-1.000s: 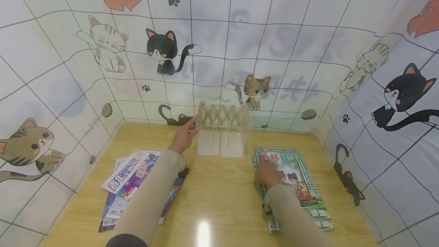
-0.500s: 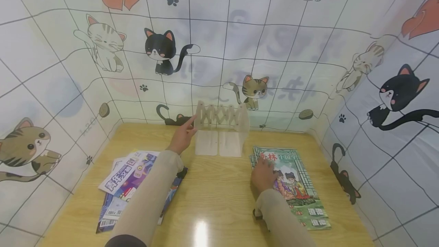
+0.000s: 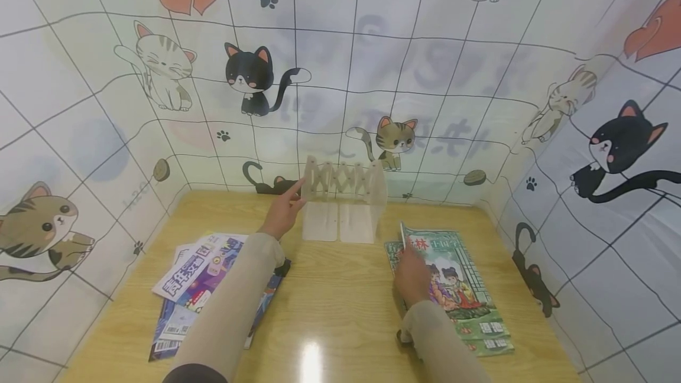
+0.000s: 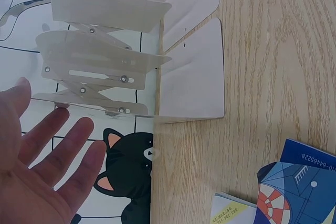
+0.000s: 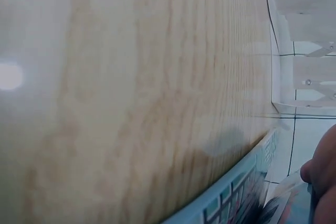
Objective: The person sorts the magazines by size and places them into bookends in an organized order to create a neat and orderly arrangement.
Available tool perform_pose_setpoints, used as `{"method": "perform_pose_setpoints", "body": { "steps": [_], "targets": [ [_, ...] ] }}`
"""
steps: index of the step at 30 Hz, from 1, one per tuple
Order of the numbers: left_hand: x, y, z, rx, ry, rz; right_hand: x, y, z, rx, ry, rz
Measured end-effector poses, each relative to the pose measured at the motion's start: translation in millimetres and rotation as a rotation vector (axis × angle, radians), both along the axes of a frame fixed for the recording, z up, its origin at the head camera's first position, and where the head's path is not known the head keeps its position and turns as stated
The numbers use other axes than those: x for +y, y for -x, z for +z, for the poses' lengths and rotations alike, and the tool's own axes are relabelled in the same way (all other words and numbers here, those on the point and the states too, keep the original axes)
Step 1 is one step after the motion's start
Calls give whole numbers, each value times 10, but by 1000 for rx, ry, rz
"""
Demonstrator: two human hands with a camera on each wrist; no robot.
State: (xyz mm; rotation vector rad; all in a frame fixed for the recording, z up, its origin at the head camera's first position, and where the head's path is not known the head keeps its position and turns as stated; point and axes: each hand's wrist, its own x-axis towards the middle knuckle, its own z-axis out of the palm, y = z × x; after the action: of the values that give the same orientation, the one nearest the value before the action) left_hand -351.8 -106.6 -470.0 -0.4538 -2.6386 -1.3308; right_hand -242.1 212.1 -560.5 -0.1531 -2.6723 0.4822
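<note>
A white expandable bookend rack (image 3: 321,223) with a folding lattice stands at the back of the table. My left hand (image 3: 282,216) is at its left end; in the left wrist view the fingers (image 4: 71,140) are spread and loosely straight, with fingertips at the end plate (image 4: 100,106). On the right lies a small stack of green magazines. My right hand (image 3: 412,276) pinches the top magazine (image 3: 463,306) near its upper left, where the corner is raised. Another green magazine (image 3: 392,251) shows beneath it. Only part of the right hand (image 5: 325,182) appears in the right wrist view.
Several fanned magazines (image 3: 207,270) lie on the left of the wooden table (image 3: 335,300), partly behind the left forearm. Cat-printed walls (image 3: 330,75) enclose the table at the back and both sides.
My right hand has gone from resting on the green magazine to pinching its left edge, and the upper left corner has come up. My left hand stays at the rack.
</note>
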Motion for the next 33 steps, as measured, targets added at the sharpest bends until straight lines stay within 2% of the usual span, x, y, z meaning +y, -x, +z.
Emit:
{"method": "perform_pose_setpoints", "body": {
  "steps": [4, 14, 18, 22, 25, 28, 33],
  "targets": [
    [3, 19, -25, -2, -5, 7, 0, -38, -1, 52, 20, 37],
    [6, 28, -33, 0, -10, 1, 4, -160, 30, 166, -13, 75],
    [5, 23, -26, -5, 1, 8, -13, -210, 78, 135, 1, 80],
    [11, 15, -26, -14, -2, 14, -39, -261, 116, 55, 26, 47],
    [13, 10, -26, -22, -11, 10, -60, -307, 137, 11, 3, 22],
    [9, 11, -29, -25, -17, 5, -87, -365, 168, 31, -11, 37],
    [5, 9, -24, -28, -23, 0, -140, -462, 227, 90, 25, 81]
  ]
}}
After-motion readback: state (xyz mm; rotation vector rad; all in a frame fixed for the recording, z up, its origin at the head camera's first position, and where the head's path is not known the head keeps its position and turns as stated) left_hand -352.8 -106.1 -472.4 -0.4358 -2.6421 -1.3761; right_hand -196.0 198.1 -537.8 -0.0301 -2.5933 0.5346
